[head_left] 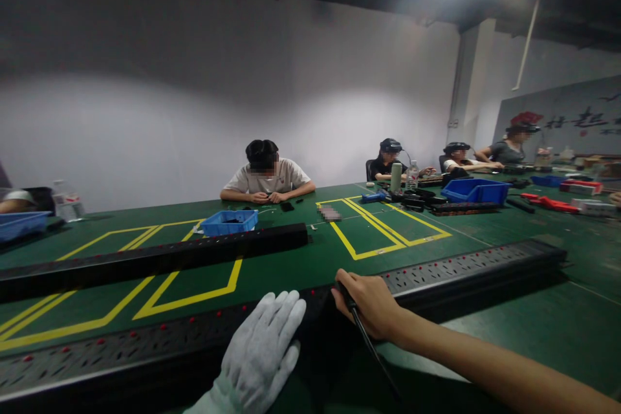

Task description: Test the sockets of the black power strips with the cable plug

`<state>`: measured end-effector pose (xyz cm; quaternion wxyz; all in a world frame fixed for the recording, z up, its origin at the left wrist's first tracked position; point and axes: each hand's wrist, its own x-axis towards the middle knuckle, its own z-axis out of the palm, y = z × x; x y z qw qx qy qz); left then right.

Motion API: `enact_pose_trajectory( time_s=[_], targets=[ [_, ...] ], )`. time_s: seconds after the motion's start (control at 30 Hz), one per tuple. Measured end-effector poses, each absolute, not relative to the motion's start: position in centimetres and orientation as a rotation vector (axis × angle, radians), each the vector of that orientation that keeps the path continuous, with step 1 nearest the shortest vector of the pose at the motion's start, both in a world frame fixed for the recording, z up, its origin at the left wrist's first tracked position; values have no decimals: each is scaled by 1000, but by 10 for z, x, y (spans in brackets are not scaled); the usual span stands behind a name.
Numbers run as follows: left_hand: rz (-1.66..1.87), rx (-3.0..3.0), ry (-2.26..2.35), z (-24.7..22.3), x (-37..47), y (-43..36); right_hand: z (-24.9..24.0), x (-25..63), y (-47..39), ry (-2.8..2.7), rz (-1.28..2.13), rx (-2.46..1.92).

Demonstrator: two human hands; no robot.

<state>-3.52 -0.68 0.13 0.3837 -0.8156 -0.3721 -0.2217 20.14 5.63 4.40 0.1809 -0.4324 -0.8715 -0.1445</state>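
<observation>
My left hand [266, 344], in a pale grey glove, lies flat with fingers extended on a long black power strip [160, 335] with rows of socket slots and red dots. Bare, my right hand [369, 303] is closed around the upper end of a thin black cord [371, 339], which slants down toward the bottom of the view. Whether it is a flexible cord or a stiff rod is hard to tell. Beyond that hand, the slotted black strip [456, 268] continues to the right; my hands hide whether both lengths are one piece.
Another long black strip [155, 257] lies farther back on the green table [286, 272], which bears yellow tape outlines. Blue bins [230, 222] [475, 191] stand beyond. A blue tool [373, 197] and bottles [396, 178] sit at back right. Several people work around the far side.
</observation>
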Motion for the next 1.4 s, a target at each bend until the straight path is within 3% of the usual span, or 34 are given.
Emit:
enact_pose_trajectory(
  time_s=[0.6, 1.4],
  targets=[
    [-782, -2097, -896, 5, -3, 0, 45, 209, 62, -2509, -411, -1144],
    [-647, -2094, -828, 0, 43, 27, 32, 254, 86, -2454, -509, -949]
  ],
)
